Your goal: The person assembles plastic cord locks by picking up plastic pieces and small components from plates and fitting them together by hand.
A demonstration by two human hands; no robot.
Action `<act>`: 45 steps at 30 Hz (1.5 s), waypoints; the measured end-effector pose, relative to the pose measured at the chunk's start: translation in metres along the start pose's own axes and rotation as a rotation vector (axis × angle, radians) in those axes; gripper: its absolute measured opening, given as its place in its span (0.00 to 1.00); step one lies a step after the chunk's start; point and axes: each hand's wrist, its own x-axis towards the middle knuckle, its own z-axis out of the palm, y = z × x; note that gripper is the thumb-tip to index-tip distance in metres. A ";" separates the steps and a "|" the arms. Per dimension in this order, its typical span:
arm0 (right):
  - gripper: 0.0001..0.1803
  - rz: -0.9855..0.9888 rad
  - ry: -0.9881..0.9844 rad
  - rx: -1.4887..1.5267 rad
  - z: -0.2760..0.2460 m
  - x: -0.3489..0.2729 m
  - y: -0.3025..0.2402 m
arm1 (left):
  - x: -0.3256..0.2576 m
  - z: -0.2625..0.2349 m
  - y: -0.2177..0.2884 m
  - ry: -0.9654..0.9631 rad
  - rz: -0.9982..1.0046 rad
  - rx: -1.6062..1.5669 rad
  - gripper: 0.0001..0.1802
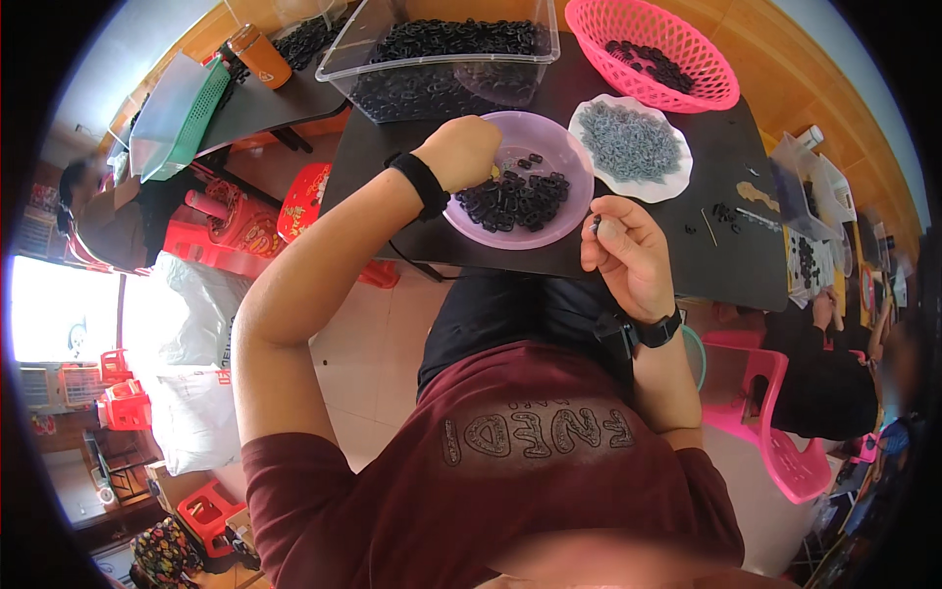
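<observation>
My left hand (461,153) is curled over the left rim of a round purple bowl (581,182), its fingertips turned down and out of sight; whatever they hold is hidden. Inside the bowl lies a heap of small black plastic pieces (515,201), a few of them apart from the pile. At the bowl's right, just above the table's near edge, my right hand (633,257) pinches a small dark piece (596,224) between thumb and fingers. Both wrists wear black bands.
Behind the bowl stands a clear bin (339,71) of black pieces. A scalloped white dish (677,187) of grey translucent parts and a pink basket (726,83) are at the right. Loose bits and a thin stick (708,227) lie farther right. Other people sit at both sides.
</observation>
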 end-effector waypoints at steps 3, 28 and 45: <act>0.15 0.013 0.000 -0.004 -0.004 0.001 -0.001 | -0.003 -0.004 0.013 -0.069 -0.042 0.008 0.07; 0.10 -0.076 0.041 -0.615 0.043 0.033 -0.030 | -0.066 -0.037 0.106 0.254 -0.292 -1.360 0.12; 0.09 -0.041 -0.025 -0.834 0.052 0.031 -0.031 | -0.073 -0.045 0.103 0.237 -0.237 -1.140 0.09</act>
